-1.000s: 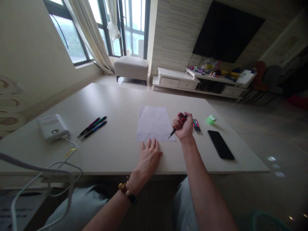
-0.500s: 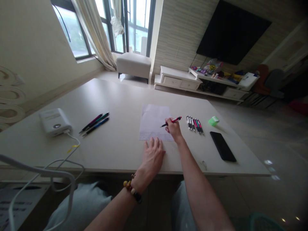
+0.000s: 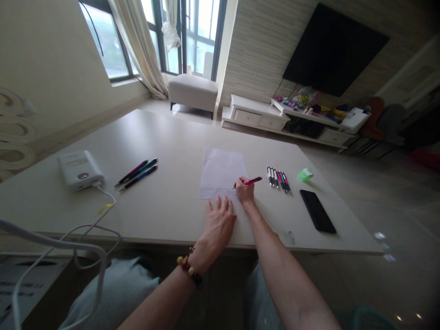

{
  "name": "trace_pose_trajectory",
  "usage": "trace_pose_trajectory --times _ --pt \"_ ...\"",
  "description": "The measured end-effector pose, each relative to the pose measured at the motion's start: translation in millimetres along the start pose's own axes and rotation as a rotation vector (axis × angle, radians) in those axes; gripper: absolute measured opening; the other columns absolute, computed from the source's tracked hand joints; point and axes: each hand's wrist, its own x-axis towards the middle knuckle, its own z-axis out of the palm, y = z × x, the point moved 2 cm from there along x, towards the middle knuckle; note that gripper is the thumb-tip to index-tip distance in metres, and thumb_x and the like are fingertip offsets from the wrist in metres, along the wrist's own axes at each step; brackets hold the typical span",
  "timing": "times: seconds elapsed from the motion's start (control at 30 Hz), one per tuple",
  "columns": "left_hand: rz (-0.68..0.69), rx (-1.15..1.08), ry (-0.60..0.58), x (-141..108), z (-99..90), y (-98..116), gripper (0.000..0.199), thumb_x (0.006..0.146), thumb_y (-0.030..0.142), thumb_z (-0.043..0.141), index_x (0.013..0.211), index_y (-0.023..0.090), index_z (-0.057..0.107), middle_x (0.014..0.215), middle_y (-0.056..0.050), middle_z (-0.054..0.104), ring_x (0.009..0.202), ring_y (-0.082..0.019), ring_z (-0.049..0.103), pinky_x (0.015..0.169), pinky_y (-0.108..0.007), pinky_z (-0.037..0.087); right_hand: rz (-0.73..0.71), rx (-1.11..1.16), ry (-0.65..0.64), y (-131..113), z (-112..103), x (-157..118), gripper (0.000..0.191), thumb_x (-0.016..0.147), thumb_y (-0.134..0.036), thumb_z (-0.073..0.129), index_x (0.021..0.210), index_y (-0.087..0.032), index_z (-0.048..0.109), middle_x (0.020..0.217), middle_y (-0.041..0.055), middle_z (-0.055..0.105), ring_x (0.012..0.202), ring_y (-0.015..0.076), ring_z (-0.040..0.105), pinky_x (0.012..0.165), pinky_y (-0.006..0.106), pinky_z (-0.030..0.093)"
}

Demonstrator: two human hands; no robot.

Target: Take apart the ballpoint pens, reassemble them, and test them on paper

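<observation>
A white sheet of paper (image 3: 223, 167) lies on the table, with lines of handwriting along its near part. My left hand (image 3: 220, 220) rests flat, fingers spread, its fingertips on the sheet's near edge. In my right hand (image 3: 244, 191) is a red and black pen (image 3: 253, 180), pinched and tilted, its tip low over the written lines by the sheet's right side. Whether the tip touches the paper I cannot tell. Right of this hand lies a row of several pens (image 3: 279, 179) in white, red, green and black.
On the white table (image 3: 172, 201) a power bank (image 3: 80, 169) with a white cable (image 3: 109, 198) lies at the left, near three dark pens (image 3: 137, 175). A black phone (image 3: 316, 211) and a small green item (image 3: 305, 174) lie at the right.
My right hand has moved down toward me with the pen, from the blank part of the sheet to the written lines. My left hand has stayed in place.
</observation>
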Motion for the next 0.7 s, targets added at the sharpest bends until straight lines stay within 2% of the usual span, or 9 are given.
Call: trace_pose_trajectory --times 0.2,0.4,0.7 --pt "-0.002 -0.006 0.012 0.4 1.6 0.8 0.044 0.091 0.026 0.037 0.130 0.007 0.046 0.138 -0.020 0.042 0.127 -0.036 0.034 0.100 -0.057 0.029 -0.008 -0.036 -0.044 0.9 1.8 0.1 0.019 0.067 -0.022 0.041 0.050 -0.021 0.049 0.042 -0.0023 0.049 0.046 0.0136 0.048 0.046 0.022 0.033" --pt "-0.007 -0.030 0.024 0.5 4.1 2.8 0.044 0.091 0.024 0.036 0.131 0.008 0.045 0.138 -0.022 0.040 0.129 -0.036 0.032 0.101 -0.059 0.025 -0.011 -0.054 -0.048 0.1 1.7 0.3 0.020 0.067 -0.021 0.041 0.049 -0.020 0.050 0.046 -0.0011 0.053 0.048 0.0134 0.049 0.049 0.022 0.034" --pt "-0.012 -0.032 0.005 0.7 0.3 3.2 0.045 0.091 0.025 0.038 0.131 0.006 0.045 0.138 -0.022 0.041 0.128 -0.037 0.033 0.101 -0.058 0.027 0.016 -0.008 -0.037 1.9 2.3 2.0 0.019 0.065 -0.021 0.040 0.049 -0.020 0.050 0.044 -0.0018 0.051 0.048 0.0133 0.048 0.048 0.023 0.034"
